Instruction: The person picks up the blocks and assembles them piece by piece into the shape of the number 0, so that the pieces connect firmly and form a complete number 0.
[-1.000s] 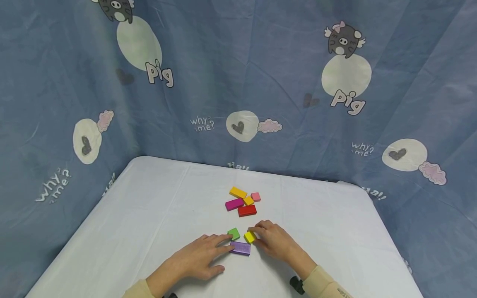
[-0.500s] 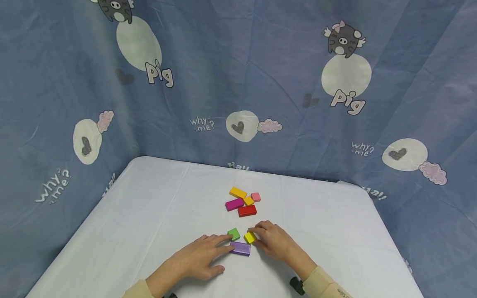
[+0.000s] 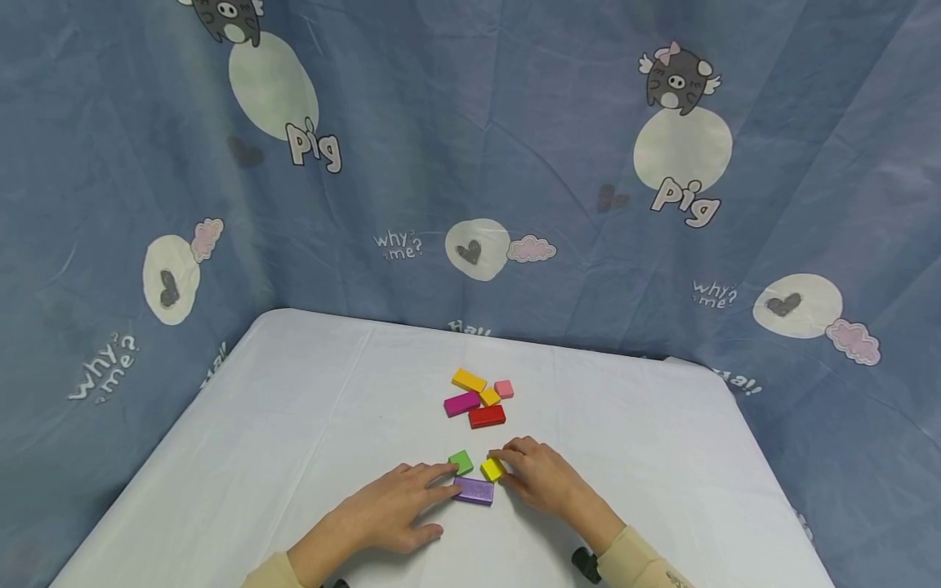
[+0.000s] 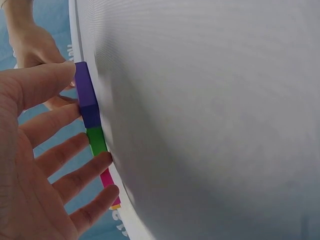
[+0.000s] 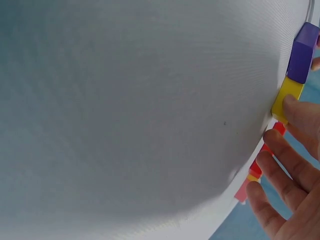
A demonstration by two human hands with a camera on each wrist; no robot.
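Observation:
My left hand [image 3: 397, 508] lies with spread, mostly straight fingers. Its index fingertip touches the left end of a purple block [image 3: 475, 491], and another fingertip rests on a small green block [image 3: 461, 462] just behind it. My right hand [image 3: 546, 478] pinches a small yellow block [image 3: 492, 469] between thumb and index finger, near the purple block's right end. The right wrist view shows the thumb against the yellow block [image 5: 286, 100], its other fingers loosely bent. In the left wrist view the purple block [image 4: 87, 95] lies beyond my thumb and fingers.
Farther back on the white table [image 3: 353, 392] lie a red block [image 3: 488, 417], a magenta block [image 3: 461, 403], a long yellow-orange block [image 3: 469, 380], a small yellow-orange block [image 3: 490, 397] and a small pink block [image 3: 503, 389]. A blue printed curtain [image 3: 412, 163] hangs behind the table.

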